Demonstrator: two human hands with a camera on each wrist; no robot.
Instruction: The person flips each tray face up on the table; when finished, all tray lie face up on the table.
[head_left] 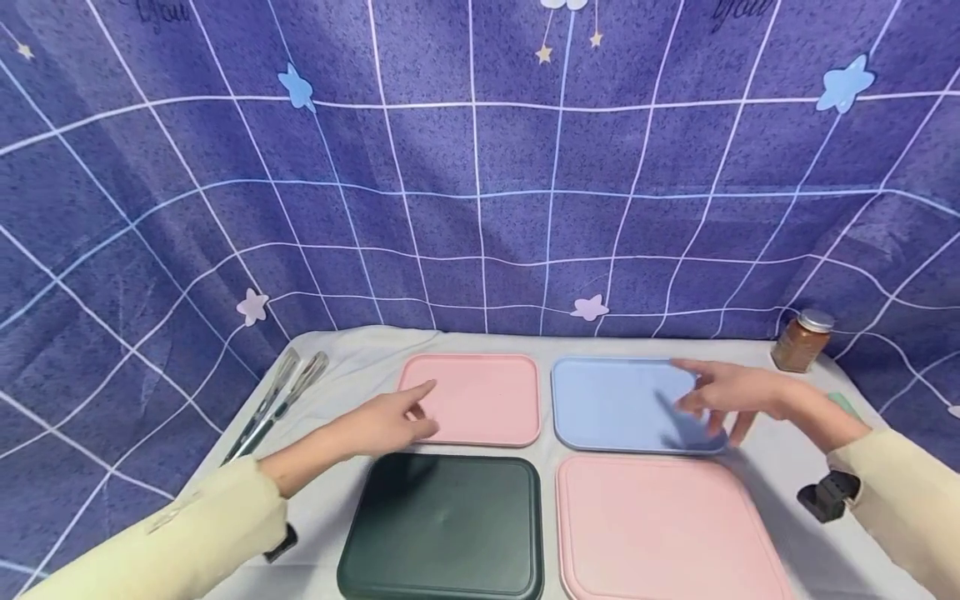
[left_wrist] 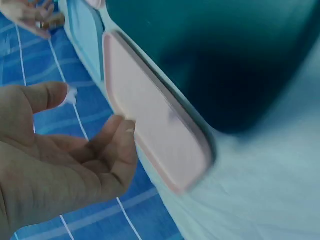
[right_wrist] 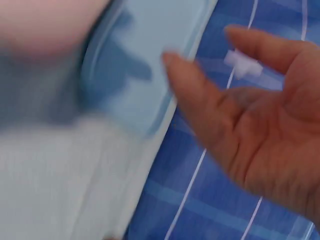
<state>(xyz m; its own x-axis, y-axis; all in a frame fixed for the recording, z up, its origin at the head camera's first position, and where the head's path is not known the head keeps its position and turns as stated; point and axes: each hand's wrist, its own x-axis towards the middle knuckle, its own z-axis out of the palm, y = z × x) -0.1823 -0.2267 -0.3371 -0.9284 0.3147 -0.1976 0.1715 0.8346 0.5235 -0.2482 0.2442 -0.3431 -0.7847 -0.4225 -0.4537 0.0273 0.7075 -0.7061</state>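
In the head view my left hand (head_left: 395, 419) hovers over the left edge of the small pink tray (head_left: 480, 400), fingers loosely bent and holding nothing. My right hand (head_left: 735, 393) is above the right end of the blue tray (head_left: 618, 404), thumb apart from the fingers, its shadow falling on the tray. The left wrist view shows an empty palm (left_wrist: 60, 155) beside the pink tray (left_wrist: 155, 115). In the right wrist view, the right hand (right_wrist: 250, 110) is likewise empty, near the blue tray (right_wrist: 145, 65).
Nearer me lie a dark green tray (head_left: 450, 525) and a larger pink tray (head_left: 667, 525). Metal tongs (head_left: 281, 400) rest at the left edge. A brown jar with a silver lid (head_left: 802, 342) stands at the back right; a green item (head_left: 843, 404) is partly hidden by the right arm.
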